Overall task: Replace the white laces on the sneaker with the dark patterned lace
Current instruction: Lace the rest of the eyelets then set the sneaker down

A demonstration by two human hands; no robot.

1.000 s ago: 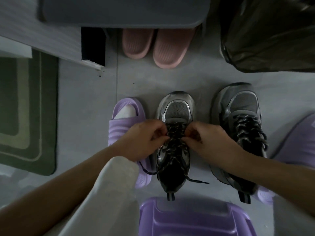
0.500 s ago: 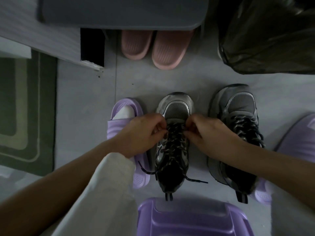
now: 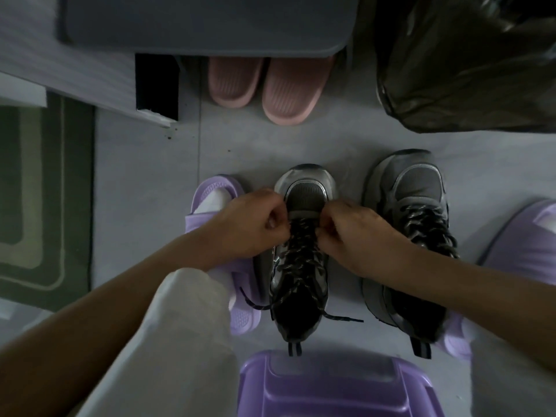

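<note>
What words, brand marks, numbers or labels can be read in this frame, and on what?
No text is readable.
The grey mesh sneaker, whose dark patterned lace the left hand and right hand pinch, shows no legible mark.
Nor do the second grey sneaker, pink rubber slippers or purple plastic stool; dim light may hide small print.

Light was dim and flat, with a cool grey cast over the tiled floor (image 3: 144, 191). Shadows stayed soft and edgeless. Weak glints showed on the black plastic bag (image 3: 469, 73) and on the sneaker (image 3: 305, 188) at its toe cap. The dark patterned lace (image 3: 301, 251) nearly merged with the black tongue. Wide-angle distortion curved the green rug (image 3: 33, 191) at the frame's edge, and the purple plastic stool (image 3: 331, 386) looked soft and grainy.
</note>
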